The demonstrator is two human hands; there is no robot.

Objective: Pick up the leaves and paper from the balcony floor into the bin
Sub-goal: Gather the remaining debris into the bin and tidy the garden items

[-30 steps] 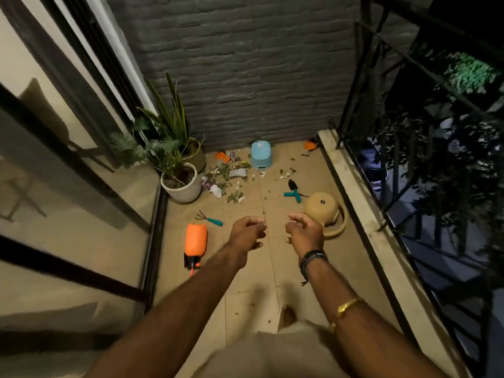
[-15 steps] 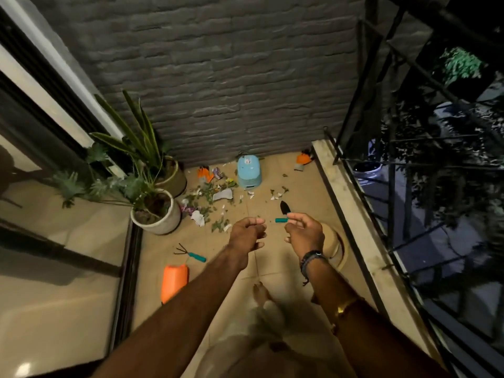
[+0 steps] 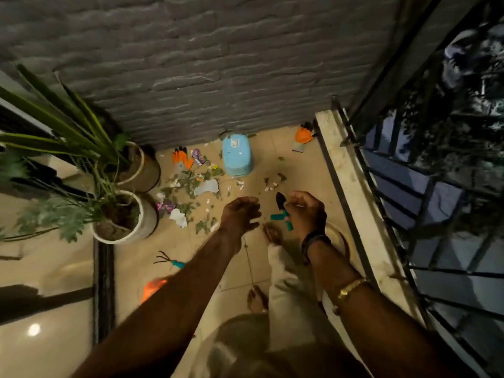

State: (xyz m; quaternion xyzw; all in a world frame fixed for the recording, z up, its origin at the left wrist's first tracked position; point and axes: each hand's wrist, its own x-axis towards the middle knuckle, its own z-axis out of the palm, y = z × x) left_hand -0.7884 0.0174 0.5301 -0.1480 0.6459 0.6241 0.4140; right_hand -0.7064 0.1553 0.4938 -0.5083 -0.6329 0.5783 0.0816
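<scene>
Two hands [image 3: 240, 214] [image 3: 306, 211] over litter [image 3: 191, 184], both empty, fingers loosely curled.
Risked snagging trowel [image 3: 281, 207] or plants [image 3: 120, 216]; bin [image 3: 236, 155] stood beyond.

I see green leaves [image 3: 191, 184] and torn white paper scraps [image 3: 178, 217] strewn flat over the far balcony floor [image 3: 272, 148], most of them left of the light blue bin [image 3: 236, 155], which stands by the far wall; a few bits lie right of it.
</scene>
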